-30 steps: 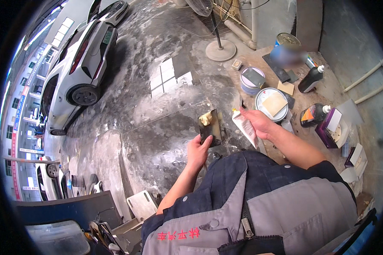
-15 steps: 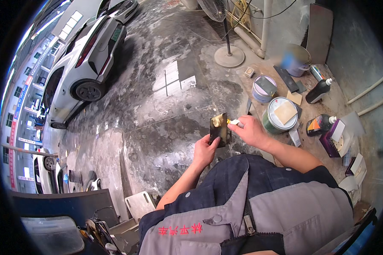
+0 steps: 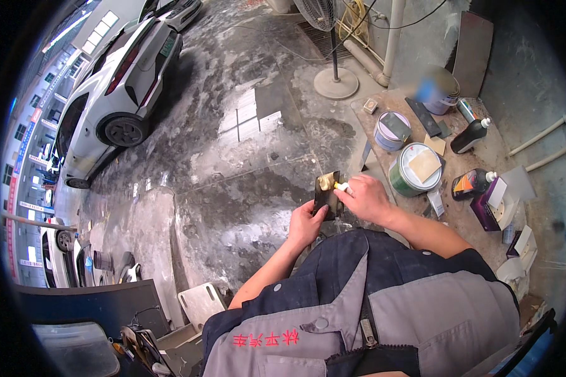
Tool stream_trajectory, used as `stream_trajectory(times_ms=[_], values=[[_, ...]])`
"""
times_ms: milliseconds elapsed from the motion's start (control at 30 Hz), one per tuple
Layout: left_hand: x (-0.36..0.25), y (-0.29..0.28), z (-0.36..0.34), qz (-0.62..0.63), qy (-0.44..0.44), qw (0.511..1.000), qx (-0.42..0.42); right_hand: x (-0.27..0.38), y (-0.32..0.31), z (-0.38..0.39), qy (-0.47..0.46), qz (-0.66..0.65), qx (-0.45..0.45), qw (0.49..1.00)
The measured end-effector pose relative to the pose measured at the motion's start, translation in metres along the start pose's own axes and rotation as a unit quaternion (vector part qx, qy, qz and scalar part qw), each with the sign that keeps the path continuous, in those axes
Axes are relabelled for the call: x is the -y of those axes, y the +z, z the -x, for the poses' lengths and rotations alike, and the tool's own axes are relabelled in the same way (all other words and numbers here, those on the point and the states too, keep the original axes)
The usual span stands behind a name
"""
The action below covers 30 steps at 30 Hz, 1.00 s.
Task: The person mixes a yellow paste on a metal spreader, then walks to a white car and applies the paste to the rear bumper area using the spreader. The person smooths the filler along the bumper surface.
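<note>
In front of my waist, my left hand grips the lower end of a dark flat putty board, its thumb lying over the face. A lump of beige putty sits on the board's upper part. My right hand is closed around a small white tube with a yellow tip. That tip points left and is right beside the putty; whether it touches is too small to tell. Most of the tube is hidden by my fingers.
A workbench at my right carries a putty can, a smaller can, a black bottle, another dark bottle and a purple box. Beyond stand a fan base and a white car.
My right hand and the tube have shifted slightly, bringing the yellow tip closer to the putty. The whole view has moved a little; both hands keep their holds.
</note>
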<state>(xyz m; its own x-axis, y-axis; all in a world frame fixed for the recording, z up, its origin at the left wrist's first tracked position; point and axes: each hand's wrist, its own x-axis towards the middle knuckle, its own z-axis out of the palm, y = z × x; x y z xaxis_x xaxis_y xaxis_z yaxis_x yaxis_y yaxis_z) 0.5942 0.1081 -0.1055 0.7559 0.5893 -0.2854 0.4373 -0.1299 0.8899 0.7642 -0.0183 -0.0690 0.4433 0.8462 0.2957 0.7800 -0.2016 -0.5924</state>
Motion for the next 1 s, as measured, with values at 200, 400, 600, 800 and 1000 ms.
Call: stream_trajectory(times_ms=[200, 400, 600, 800, 1000], values=[[-0.002, -0.004, 0.006, -0.023, 0.009, 1.0, -0.001, 0.002, 0.004, 0.0, -0.013, -0.006, -0.02, 1.0], [0.0, -0.008, 0.006, -0.021, 0.013, 1.0, 0.002, 0.002, 0.01, 0.001, -0.033, -0.011, -0.04, 0.999], [-0.003, -0.01, 0.007, -0.004, 0.006, 1.0, 0.012, 0.001, 0.015, 0.001, -0.05, -0.021, -0.059, 0.997], [-0.002, -0.01, 0.006, -0.023, 0.006, 1.0, 0.015, -0.001, 0.016, 0.001, -0.06, -0.025, -0.072, 0.995], [0.004, -0.007, 0.003, 0.009, 0.012, 1.0, 0.018, -0.002, 0.017, 0.002, -0.054, -0.018, -0.066, 0.996]])
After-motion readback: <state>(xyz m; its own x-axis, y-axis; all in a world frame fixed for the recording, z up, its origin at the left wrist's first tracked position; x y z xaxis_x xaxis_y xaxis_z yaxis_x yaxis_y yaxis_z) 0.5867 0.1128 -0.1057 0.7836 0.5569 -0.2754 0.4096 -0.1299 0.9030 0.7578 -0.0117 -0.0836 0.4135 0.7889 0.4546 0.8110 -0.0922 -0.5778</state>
